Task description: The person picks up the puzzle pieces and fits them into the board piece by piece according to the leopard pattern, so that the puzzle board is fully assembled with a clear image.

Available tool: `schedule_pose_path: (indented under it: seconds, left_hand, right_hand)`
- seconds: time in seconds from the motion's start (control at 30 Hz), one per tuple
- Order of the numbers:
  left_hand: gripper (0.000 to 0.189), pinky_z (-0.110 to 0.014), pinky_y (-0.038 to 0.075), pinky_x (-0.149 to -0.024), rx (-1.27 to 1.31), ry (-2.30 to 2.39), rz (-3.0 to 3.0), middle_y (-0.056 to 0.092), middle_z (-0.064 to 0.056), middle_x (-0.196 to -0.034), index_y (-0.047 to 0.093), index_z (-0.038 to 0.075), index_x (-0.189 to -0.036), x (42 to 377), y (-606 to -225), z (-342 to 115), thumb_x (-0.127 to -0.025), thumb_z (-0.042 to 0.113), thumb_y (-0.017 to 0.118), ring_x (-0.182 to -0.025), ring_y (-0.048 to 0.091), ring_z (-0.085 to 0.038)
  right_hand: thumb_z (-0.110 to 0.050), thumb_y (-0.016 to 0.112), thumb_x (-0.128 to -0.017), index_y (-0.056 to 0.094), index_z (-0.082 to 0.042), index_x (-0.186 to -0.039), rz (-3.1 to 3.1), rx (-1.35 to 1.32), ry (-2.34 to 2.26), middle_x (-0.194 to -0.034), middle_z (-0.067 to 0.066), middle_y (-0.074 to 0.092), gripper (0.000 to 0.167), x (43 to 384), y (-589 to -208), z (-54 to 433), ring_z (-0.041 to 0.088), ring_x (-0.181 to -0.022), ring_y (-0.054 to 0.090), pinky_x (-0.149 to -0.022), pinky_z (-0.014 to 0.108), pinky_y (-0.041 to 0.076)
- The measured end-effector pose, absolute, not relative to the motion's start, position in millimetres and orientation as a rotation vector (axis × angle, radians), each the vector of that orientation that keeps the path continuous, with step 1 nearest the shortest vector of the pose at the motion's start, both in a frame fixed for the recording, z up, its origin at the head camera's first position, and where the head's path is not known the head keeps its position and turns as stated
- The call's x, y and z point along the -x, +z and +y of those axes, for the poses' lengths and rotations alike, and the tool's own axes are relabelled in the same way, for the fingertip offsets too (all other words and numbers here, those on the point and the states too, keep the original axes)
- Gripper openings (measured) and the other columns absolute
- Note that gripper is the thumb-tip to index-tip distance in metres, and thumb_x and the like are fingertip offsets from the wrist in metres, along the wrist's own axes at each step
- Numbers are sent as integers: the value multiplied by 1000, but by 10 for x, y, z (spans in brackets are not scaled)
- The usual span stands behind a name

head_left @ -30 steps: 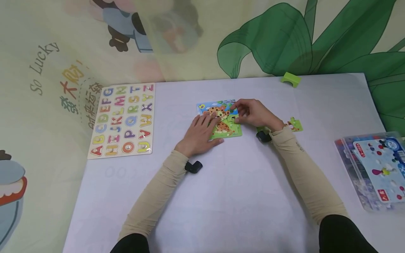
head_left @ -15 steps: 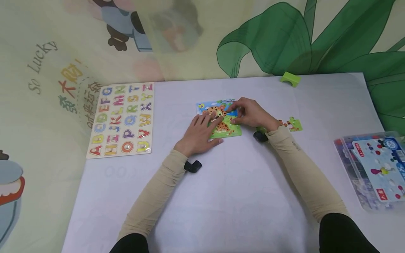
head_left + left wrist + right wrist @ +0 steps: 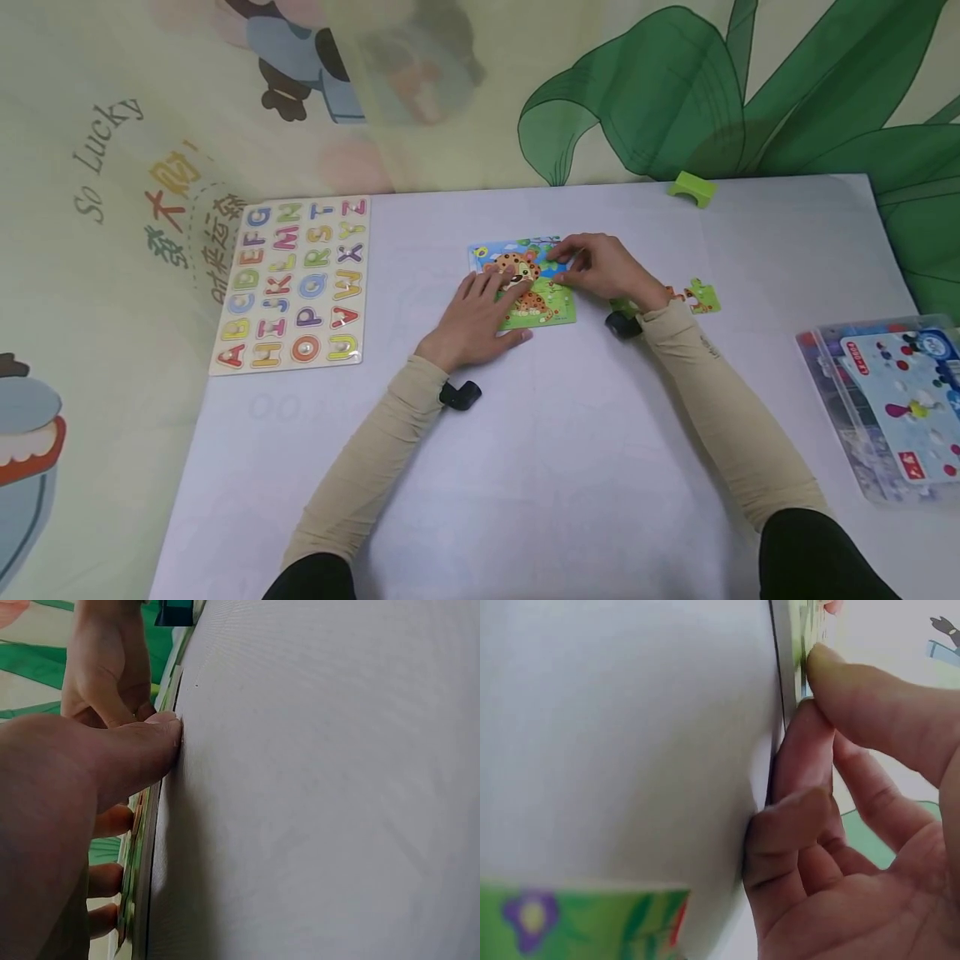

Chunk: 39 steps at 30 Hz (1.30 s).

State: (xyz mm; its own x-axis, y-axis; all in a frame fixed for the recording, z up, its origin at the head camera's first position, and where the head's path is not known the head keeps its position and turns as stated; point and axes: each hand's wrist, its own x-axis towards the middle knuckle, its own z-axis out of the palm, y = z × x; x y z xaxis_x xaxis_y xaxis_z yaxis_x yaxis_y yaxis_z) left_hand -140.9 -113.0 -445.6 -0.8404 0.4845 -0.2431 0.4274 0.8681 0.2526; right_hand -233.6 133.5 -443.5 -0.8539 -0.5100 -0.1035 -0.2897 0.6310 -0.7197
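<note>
A jigsaw puzzle (image 3: pixel 542 314) of a spotted leopard on green grass lies in its tray at the middle of the table. My left hand (image 3: pixel 474 321) rests over its lower left part, fingers spread across the picture and thumb at the near edge. At the right side my right hand (image 3: pixel 603 268) pinches a puzzle piece with thumb and forefinger, the piece mostly hidden under them. In the right wrist view, that thumb (image 3: pixel 877 701) lies on the puzzle's face by the tray rim. Loose puzzle pieces (image 3: pixel 703 297) lie beyond my right wrist, another green piece (image 3: pixel 621 307) beside it.
An alphabet board (image 3: pixel 292 283) with coloured letters lies at the left. A bright green arch block (image 3: pixel 692 189) stands by the back edge. At the right is a clear plastic box (image 3: pixel 862 433) with a printed sheet. A patterned curtain (image 3: pixel 450 150) hangs behind the table.
My right hand moves a little left over the puzzle, then slightly back right. The gap seen at the puzzle's right side a second ago now looks filled. My left hand stays in place.
</note>
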Motion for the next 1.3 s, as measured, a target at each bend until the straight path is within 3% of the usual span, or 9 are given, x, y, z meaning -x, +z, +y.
schedule_pose_path:
  seconds: [0.37,0.57,0.73,0.9,1.1,1.3]
  left_hand:
    - [79,-53,10,-135,-645,280,2754,15,-8,-179,24,25,-170,1373,-4428,-1111,-106,59,53,-166,11,-33]
    - [78,-54,12,-135,-631,332,2757,17,-9,-178,26,25,-170,1355,-4439,-1109,-106,58,55,-165,11,-35]
    - [75,-53,10,-135,-623,370,2762,17,-8,-178,27,24,-169,1347,-4461,-1160,-107,56,54,-166,10,-34]
    - [73,-54,11,-135,-621,396,2771,18,-8,-178,29,21,-168,1358,-4450,-1214,-108,53,55,-165,13,-34]
    - [74,-53,16,-133,-652,472,2791,24,-9,-175,34,16,-166,1391,-4472,-1211,-106,51,59,-163,19,-33]
    - [79,-51,29,-128,-678,626,2851,42,-9,-161,49,11,-157,1453,-4488,-1166,-96,53,75,-154,34,-32]
  right_hand:
    - [-12,84,-92,72,-4,-122,2567,624,-1020,-107,15,69,33,2319,-4414,1317,26,-86,63,-77,28,50]
    - [-13,83,-93,71,-4,-127,2579,630,-1031,-110,16,73,37,2296,-4277,1739,30,-98,68,-80,26,51]
    - [-18,85,-92,69,-4,-133,2628,534,-887,-123,20,71,47,2227,-4115,2195,34,-115,63,-94,43,51]
    - [-24,93,-83,67,-1,-136,2588,562,-782,-134,24,66,63,2122,-4088,2356,39,-127,56,-110,57,44]
    - [-19,96,-78,72,-3,-130,2604,641,-741,-125,19,68,59,2008,-4212,2274,34,-111,57,-93,47,45]
    - [-9,96,-76,76,-3,-115,2635,662,-757,-111,16,67,45,1952,-4239,2261,31,-100,55,-85,42,42]
